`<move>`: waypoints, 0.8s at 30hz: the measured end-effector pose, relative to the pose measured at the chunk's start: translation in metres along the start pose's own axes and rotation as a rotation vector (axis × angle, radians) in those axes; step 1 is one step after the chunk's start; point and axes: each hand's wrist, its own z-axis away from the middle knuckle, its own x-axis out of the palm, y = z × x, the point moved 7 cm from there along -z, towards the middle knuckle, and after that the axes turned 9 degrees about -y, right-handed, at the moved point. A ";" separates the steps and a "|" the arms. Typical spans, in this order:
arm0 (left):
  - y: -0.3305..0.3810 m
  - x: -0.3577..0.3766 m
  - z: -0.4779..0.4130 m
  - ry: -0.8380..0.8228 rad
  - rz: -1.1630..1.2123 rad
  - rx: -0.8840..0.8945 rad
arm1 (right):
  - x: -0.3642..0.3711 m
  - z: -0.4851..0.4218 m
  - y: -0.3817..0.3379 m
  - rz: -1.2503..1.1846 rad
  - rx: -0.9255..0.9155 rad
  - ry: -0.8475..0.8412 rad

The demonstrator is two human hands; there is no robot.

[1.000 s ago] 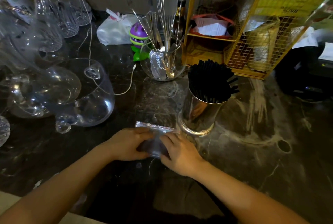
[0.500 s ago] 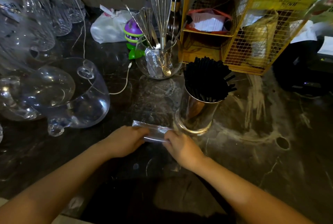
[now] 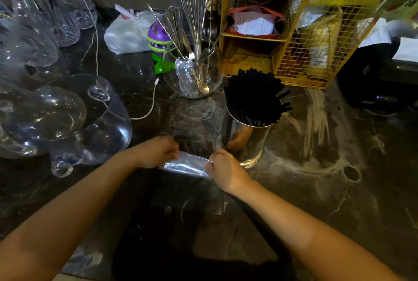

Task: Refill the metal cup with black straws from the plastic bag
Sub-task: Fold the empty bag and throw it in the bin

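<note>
A shiny metal cup (image 3: 251, 142) stands on the dark marble counter, packed full of black straws (image 3: 253, 97) that fan out above its rim. Just in front of it and to its left, a clear plastic bag (image 3: 185, 164) is folded into a narrow flat strip with no straws visible in it. My left hand (image 3: 156, 150) pinches the strip's left end. My right hand (image 3: 222, 168) pinches its right end, close beside the cup's base. The cup's side mirrors my right hand.
A glass bowl (image 3: 192, 77) with a whisk and spoons stands behind the cup. A yellow wire rack (image 3: 294, 31) fills the back right. Large clear glass vessels (image 3: 67, 117) crowd the left. A white cable (image 3: 149, 104) and a white tied bag (image 3: 129, 31) lie further back.
The bag lay wider under both hands a second ago; now it is folded down to a narrow strip held by its two ends, slightly nearer to me.
</note>
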 end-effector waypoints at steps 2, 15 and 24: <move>-0.001 -0.001 -0.004 -0.011 -0.082 0.000 | 0.001 -0.002 -0.002 0.056 0.005 -0.033; 0.006 0.006 -0.012 -0.159 -0.066 -0.080 | -0.004 -0.005 -0.003 0.149 0.081 -0.002; 0.015 0.007 -0.004 -0.161 -0.133 0.003 | -0.004 0.008 -0.005 0.066 -0.017 -0.012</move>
